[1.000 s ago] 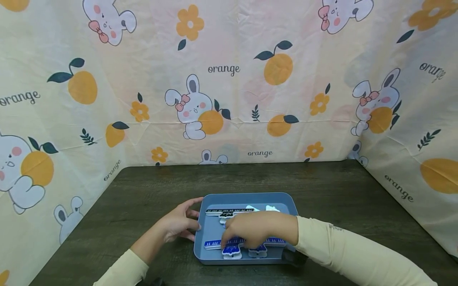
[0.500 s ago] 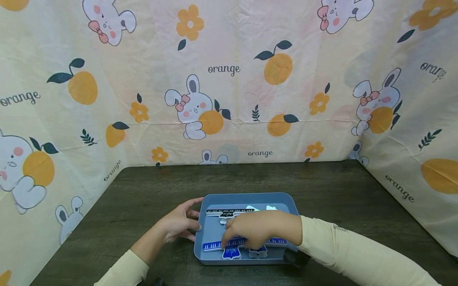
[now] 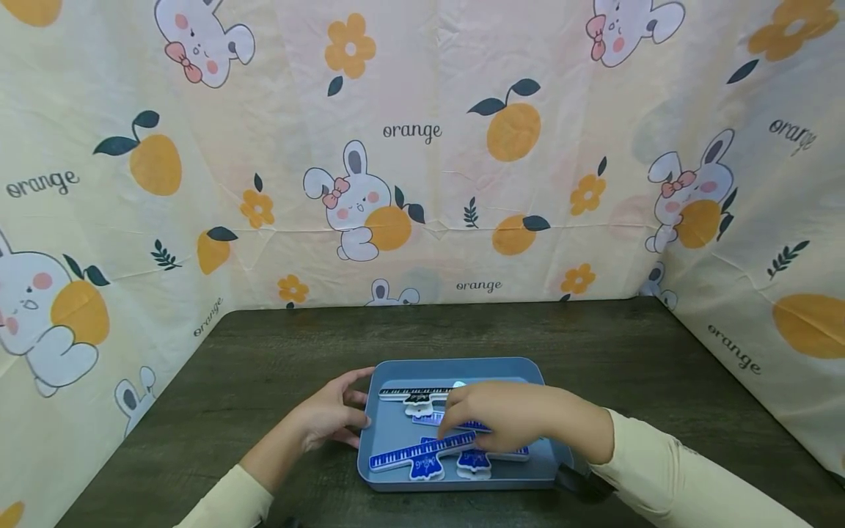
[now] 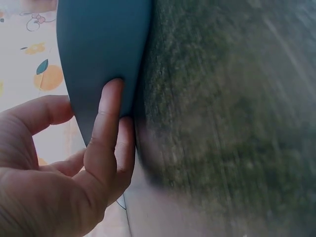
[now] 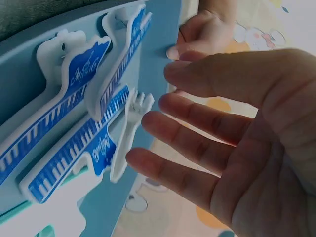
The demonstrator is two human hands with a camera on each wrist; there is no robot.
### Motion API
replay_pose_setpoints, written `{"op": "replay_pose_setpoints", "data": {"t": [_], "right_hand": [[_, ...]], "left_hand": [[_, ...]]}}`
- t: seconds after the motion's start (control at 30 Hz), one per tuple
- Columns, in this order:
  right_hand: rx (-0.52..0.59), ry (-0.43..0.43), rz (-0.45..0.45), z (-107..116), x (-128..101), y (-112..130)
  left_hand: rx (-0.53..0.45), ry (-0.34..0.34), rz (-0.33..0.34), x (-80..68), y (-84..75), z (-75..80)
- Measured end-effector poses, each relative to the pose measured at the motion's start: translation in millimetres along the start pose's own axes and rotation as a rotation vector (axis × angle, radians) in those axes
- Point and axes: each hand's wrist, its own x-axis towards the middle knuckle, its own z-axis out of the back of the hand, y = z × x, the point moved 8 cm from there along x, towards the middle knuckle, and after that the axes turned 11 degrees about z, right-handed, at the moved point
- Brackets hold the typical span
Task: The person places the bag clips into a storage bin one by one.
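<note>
Since half a second ago, the right hand (image 3: pixel 508 422) has lifted off the blue keyboard-pattern ruler (image 3: pixel 422 451) and drifted toward the middle of the blue tray (image 3: pixel 455 364), and the ruler's right end has swung up so it now lies slanted rather than level. That hand hovers over the tray's contents with its fingers (image 5: pixel 197 123) spread and nearly straight, holding nothing; the wrist view shows a gap between the fingertips and the pieces. Beneath it another blue ruler (image 3: pixel 455 423) peeks out, partly hidden. A black keyboard-pattern ruler (image 3: pixel 416 394) lies toward the far side of the tray, and white-edged blue clips (image 3: pixel 474 462) sit along the near edge. The left hand (image 3: pixel 326 418) rests on the dark wooden table (image 3: pixel 264 352) with its fingers (image 4: pixel 109 118) laid fairly straight against the tray's left outer wall, apparently bracing the tray so it does not slide while the other hand sorts inside it.
</note>
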Motion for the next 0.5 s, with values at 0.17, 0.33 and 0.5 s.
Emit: {"op": "replay_pose_setpoints", "data": {"t": [0.17,0.33,0.5], "right_hand": [[-0.040,-0.141,-0.025,10.6,-24.8,-4.2],[-0.086,-0.329,-0.114,20.5,-57.1,-13.3],[-0.086,-0.459,-0.135,25.3,-84.3,-14.9]], "left_hand": [[0.008,0.001,-0.007,-1.0,3.2,1.3],[0.050,0.016,-0.044,-2.1,7.2,0.6],[0.136,-0.025,-0.090,-6.4,8.4,4.3]]}}
